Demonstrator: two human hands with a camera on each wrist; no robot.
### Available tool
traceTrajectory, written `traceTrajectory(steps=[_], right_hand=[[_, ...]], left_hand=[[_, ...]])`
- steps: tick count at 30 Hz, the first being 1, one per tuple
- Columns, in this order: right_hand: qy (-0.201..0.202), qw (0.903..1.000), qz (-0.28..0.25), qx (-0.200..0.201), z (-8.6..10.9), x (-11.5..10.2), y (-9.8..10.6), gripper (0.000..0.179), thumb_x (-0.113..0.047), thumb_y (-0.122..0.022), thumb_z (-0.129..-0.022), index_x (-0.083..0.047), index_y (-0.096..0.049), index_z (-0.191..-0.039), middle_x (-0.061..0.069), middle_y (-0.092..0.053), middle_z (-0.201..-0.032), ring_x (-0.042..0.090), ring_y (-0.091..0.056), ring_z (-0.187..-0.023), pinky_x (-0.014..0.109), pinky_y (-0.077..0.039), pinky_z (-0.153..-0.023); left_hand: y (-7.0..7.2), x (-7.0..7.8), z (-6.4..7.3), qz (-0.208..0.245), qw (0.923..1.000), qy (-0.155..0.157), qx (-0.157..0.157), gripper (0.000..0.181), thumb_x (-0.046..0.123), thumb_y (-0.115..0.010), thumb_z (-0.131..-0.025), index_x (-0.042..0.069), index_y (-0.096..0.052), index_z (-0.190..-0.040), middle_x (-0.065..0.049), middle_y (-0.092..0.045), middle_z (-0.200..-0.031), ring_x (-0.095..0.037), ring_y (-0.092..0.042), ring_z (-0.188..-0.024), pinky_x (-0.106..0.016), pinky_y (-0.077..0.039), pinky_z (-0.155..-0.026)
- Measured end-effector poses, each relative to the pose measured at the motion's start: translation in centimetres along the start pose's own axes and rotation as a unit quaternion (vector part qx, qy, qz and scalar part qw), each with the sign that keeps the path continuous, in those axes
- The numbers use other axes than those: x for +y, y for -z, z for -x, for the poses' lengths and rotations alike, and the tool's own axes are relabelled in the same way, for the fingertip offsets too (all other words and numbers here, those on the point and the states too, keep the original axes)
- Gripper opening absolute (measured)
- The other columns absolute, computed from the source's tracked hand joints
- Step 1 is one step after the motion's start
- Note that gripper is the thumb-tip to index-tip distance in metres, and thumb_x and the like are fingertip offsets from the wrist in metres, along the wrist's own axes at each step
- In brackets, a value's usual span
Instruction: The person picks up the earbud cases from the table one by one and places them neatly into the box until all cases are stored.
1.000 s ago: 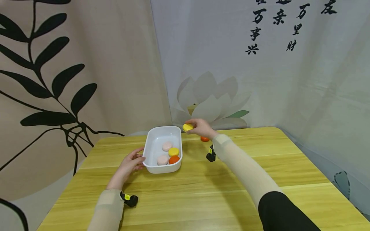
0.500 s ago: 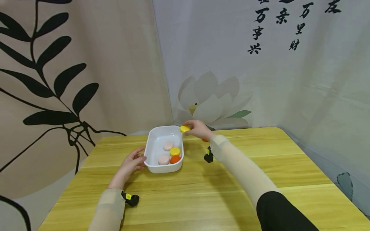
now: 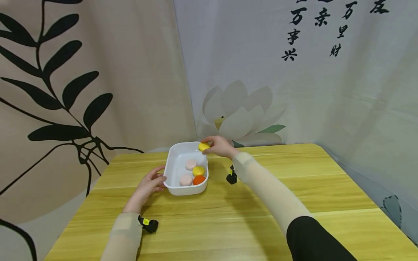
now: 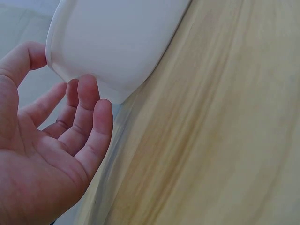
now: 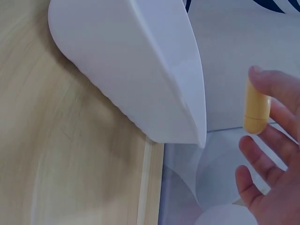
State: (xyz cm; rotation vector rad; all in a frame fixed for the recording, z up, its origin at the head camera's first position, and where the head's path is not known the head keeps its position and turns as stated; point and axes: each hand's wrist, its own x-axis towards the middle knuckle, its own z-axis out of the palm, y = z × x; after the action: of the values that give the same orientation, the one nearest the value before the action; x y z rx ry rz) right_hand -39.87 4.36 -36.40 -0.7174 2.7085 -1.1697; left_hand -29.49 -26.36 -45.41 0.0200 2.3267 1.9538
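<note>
My right hand [image 3: 219, 145] pinches a thick, rounded yellow disc [image 3: 204, 146] between thumb and fingers, over the far right corner of a white plastic tray [image 3: 175, 170]. In the right wrist view the disc [image 5: 256, 107] shows edge-on with a seam round it, beside the tray's wall [image 5: 117, 61]. My left hand [image 3: 151, 185] holds the tray's near left corner, and in the left wrist view its fingertips [image 4: 87, 86] meet the wall. Inside the tray lie pale pink discs [image 3: 191, 164], another yellow disc [image 3: 198, 171] and an orange disc [image 3: 199, 179].
The tray stands near the far edge of a wooden table [image 3: 261, 203]. A printed cloth backdrop [image 3: 245, 72] with leaves, a lotus and writing hangs behind. Each wrist carries a small black camera, such as the left one [image 3: 150, 226].
My right hand has moved left with the yellow disc, from beside the tray to over its corner. An orange disc behind that hand has gone out of sight. My left hand keeps its hold.
</note>
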Motion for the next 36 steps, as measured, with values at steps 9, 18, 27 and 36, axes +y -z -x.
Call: traceTrajectory(steps=[9,18,27,36], right_hand=[[0.021,0.9994,0.017,-0.023,-0.6,-0.1,-1.1,0.047,-0.023,-0.078,-0.083,-0.016,-0.065,-0.127,0.0,-0.061,-0.128,0.019,-0.054,-0.097,0.029,-0.048,-0.083],[0.036,0.9973,0.043,-0.047,-0.9,-0.6,-1.9,0.047,-0.025,-0.077,-0.083,-0.016,-0.064,-0.127,0.0,-0.061,-0.127,0.018,-0.053,-0.097,0.027,-0.046,-0.083],[0.053,0.9955,0.038,-0.068,-1.1,-1.1,-2.8,0.046,-0.023,-0.079,-0.082,-0.012,-0.066,-0.125,0.001,-0.063,-0.125,0.017,-0.058,-0.1,0.026,-0.048,-0.088],[0.052,0.9932,0.058,-0.087,-1.0,-1.5,-4.1,0.046,-0.02,-0.078,-0.083,-0.013,-0.064,-0.126,0.002,-0.061,-0.128,0.017,-0.057,-0.101,0.026,-0.047,-0.09]], left_hand=[[0.1,0.0,0.0,0.001,1.0,0.005,-0.002,0.063,0.014,-0.06,-0.096,0.009,-0.031,-0.151,-0.027,-0.047,-0.132,-0.018,-0.059,-0.083,-0.033,-0.054,-0.077],[0.1,-0.1,-0.1,-0.002,1.0,0.001,-0.001,0.062,0.014,-0.061,-0.095,0.009,-0.034,-0.15,-0.021,-0.05,-0.125,-0.018,-0.059,-0.083,-0.033,-0.054,-0.076],[0.1,-0.2,-0.1,-0.003,1.0,-0.001,0.003,0.061,0.013,-0.062,-0.094,0.01,-0.036,-0.149,-0.021,-0.052,-0.123,-0.02,-0.06,-0.082,-0.032,-0.055,-0.074],[0.0,-0.3,-0.1,-0.003,1.0,-0.001,0.005,0.06,0.012,-0.061,-0.094,0.009,-0.037,-0.149,-0.021,-0.052,-0.123,-0.02,-0.06,-0.082,-0.032,-0.055,-0.074]])
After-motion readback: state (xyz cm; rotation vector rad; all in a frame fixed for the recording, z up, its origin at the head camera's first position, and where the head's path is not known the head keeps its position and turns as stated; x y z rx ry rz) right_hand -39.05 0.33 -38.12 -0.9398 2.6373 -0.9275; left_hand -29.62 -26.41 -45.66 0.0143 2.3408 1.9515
